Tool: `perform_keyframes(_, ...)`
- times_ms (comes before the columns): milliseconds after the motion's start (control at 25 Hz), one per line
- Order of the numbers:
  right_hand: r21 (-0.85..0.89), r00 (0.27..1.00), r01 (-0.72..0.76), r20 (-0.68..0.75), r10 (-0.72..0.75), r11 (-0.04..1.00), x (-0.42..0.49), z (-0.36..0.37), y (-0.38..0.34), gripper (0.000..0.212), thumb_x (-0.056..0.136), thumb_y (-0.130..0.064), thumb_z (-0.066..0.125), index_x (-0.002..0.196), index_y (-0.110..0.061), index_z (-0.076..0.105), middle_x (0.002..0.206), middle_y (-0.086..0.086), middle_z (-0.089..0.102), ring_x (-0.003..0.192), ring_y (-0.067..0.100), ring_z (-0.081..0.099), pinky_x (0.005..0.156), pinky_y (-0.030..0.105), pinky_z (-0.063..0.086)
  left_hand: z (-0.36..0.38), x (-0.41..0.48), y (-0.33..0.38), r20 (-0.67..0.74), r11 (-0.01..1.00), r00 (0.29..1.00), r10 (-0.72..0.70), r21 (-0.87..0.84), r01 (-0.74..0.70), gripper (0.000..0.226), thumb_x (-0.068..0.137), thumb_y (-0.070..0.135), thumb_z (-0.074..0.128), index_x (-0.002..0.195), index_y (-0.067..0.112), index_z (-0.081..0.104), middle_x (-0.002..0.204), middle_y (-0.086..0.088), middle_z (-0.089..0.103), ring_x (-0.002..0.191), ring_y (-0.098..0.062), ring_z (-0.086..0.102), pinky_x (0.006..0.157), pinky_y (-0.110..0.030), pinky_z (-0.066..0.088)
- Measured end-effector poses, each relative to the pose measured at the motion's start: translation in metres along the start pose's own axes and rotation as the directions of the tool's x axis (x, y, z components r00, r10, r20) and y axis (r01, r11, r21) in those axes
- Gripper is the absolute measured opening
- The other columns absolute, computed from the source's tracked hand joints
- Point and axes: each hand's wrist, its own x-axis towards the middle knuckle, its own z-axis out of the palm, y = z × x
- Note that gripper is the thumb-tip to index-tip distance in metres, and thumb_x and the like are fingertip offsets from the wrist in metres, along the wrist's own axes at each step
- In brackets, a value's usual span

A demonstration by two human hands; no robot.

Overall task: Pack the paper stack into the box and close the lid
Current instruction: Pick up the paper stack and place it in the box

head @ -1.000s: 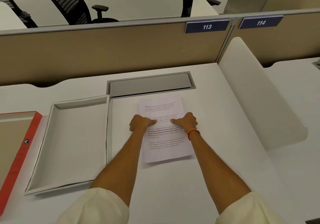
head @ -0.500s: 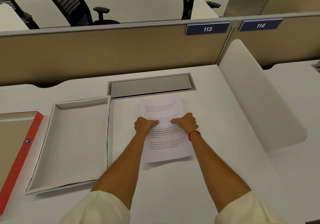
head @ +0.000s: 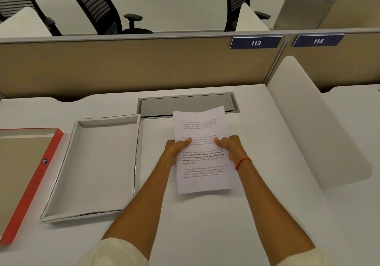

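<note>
White bench [head: 205, 224] stretches out in front of me, closed off at the far edge by a tan partition [head: 133, 66] that carries two dark number plates, 113 [head: 256, 42] and 114 [head: 318, 41], with black office chairs [head: 98, 6] beyond it. A grey cable hatch [head: 185, 104] is set into the bench near that far edge. I hold the paper stack [head: 202, 150] between both hands just in front of the hatch: my left hand [head: 176, 147] has its grip closed on the stack's left edge with the thumb lying on the printed top sheet, and my right hand [head: 230, 145] pinches the right edge the same way (a red band [head: 243, 162] sits on that wrist). The stack's far end curls upward and overlaps the hatch's near rim, while its near end casts a shadow on the bench, so it looks raised off the surface. To the left of the stack, just beside my left forearm, the open white box [head: 61, 173] lies flat with nothing inside it. Further left, at the bench's left edge, the lid [head: 30, 183] lies upturned, with a red side and a tan inner face. A curved white divider [head: 312, 126] rises along the bench's right edge.
</note>
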Motion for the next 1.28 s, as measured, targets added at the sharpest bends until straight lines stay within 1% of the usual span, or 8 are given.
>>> perform_keyframes(200, 0.028, 0.956, 0.289, -0.065, -0.287, 0.957, -0.021, -0.01, -0.051, 0.047, 0.077, -0.024, 0.078, 0.114, -0.005, 0.058, 0.112, 0.013, 0.069, 0.094, 0.031, 0.07, 0.08, 0.049, 0.06, 0.015, -0.021, 0.036, -0.059, 0.936, 0.935, 0.35, -0.01, -0.351, 0.048, 0.079, 0.033, 0.075, 0.12, 0.013, 0.06, 0.114, -0.011, 0.071, 0.088, -0.026, 0.073, 0.067, -0.037, 0.063)
perform_keyframes(360, 0.004, 0.861, 0.501, -0.103, -0.498, 0.865, -0.04, -0.012, -0.064, 0.038, 0.085, -0.024, 0.071, 0.115, -0.013, 0.049, 0.104, -0.002, 0.061, 0.083, 0.011, 0.065, 0.059, 0.017, 0.056, 0.029, -0.031, 0.049, -0.159, 0.835, 0.821, 0.548, 0.059, -0.547, 0.049, 0.081, 0.033, 0.074, 0.121, 0.016, 0.053, 0.114, -0.005, 0.067, 0.092, -0.023, 0.07, 0.068, -0.032, 0.06)
perform_keyframes(520, 0.054, 0.782, 0.618, -0.142, -0.607, 0.784, -0.047, -0.014, -0.057, 0.047, 0.087, -0.023, 0.07, 0.128, -0.016, 0.048, 0.114, 0.002, 0.062, 0.095, 0.016, 0.066, 0.063, 0.019, 0.058, 0.032, -0.036, 0.047, -0.153, 0.744, 0.733, 0.663, 0.025, -0.668, 0.05, 0.081, 0.025, 0.074, 0.125, 0.019, 0.051, 0.117, -0.005, 0.065, 0.099, -0.021, 0.067, 0.074, -0.029, 0.059)
perform_keyframes(680, 0.105, 0.782, 0.622, -0.137, -0.609, 0.776, -0.048, -0.018, -0.047, 0.047, 0.086, -0.022, 0.07, 0.127, -0.019, 0.049, 0.116, 0.004, 0.063, 0.102, 0.022, 0.066, 0.075, 0.033, 0.062, 0.033, -0.038, 0.042, -0.13, 0.712, 0.703, 0.699, 0.041, -0.701, 0.049, 0.082, 0.023, 0.073, 0.126, 0.017, 0.051, 0.118, -0.007, 0.066, 0.1, -0.024, 0.067, 0.077, -0.032, 0.059)
perform_keyframes(840, 0.104, 0.795, 0.606, -0.11, -0.597, 0.788, -0.048, -0.021, -0.03, 0.049, 0.087, -0.022, 0.07, 0.13, -0.019, 0.048, 0.114, -0.001, 0.063, 0.102, 0.017, 0.064, 0.078, 0.031, 0.062, 0.031, -0.034, 0.028, -0.101, 0.728, 0.721, 0.686, 0.064, -0.683, 0.049, 0.082, 0.023, 0.073, 0.126, 0.017, 0.051, 0.119, -0.007, 0.065, 0.104, -0.023, 0.066, 0.083, -0.04, 0.059)
perform_keyframes(920, 0.101, 0.809, 0.587, -0.103, -0.578, 0.803, -0.045, -0.022, -0.02, 0.046, 0.087, -0.021, 0.07, 0.128, -0.018, 0.049, 0.11, -0.005, 0.063, 0.102, 0.016, 0.064, 0.084, 0.038, 0.06, 0.03, -0.03, 0.019, -0.091, 0.736, 0.731, 0.677, 0.087, -0.671, 0.051, 0.082, 0.025, 0.073, 0.127, 0.019, 0.051, 0.121, -0.007, 0.064, 0.107, -0.026, 0.065, 0.086, -0.044, 0.058)
perform_keyframes(1120, 0.07, 0.823, 0.568, -0.048, -0.566, 0.82, -0.042, -0.028, -0.019, 0.047, 0.084, -0.02, 0.072, 0.126, -0.021, 0.05, 0.111, -0.009, 0.062, 0.1, 0.014, 0.063, 0.087, 0.036, 0.056, 0.023, -0.027, 0.02, -0.032, 0.761, 0.764, 0.644, 0.125, -0.636, 0.059, 0.079, 0.024, 0.076, 0.129, 0.02, 0.044, 0.122, 0.001, 0.059, 0.11, -0.022, 0.061, 0.091, -0.045, 0.054)
perform_keyframes(1280, 0.044, 0.823, 0.568, -0.008, -0.568, 0.822, -0.039, -0.032, -0.017, 0.05, 0.087, -0.02, 0.069, 0.132, -0.019, 0.047, 0.123, 0.0, 0.061, 0.107, 0.017, 0.061, 0.093, 0.039, 0.054, 0.015, -0.025, 0.012, 0.008, 0.768, 0.781, 0.624, 0.175, -0.616, 0.055, 0.084, 0.02, 0.072, 0.129, 0.018, 0.04, 0.124, 0.003, 0.057, 0.109, -0.02, 0.059, 0.095, -0.046, 0.052)
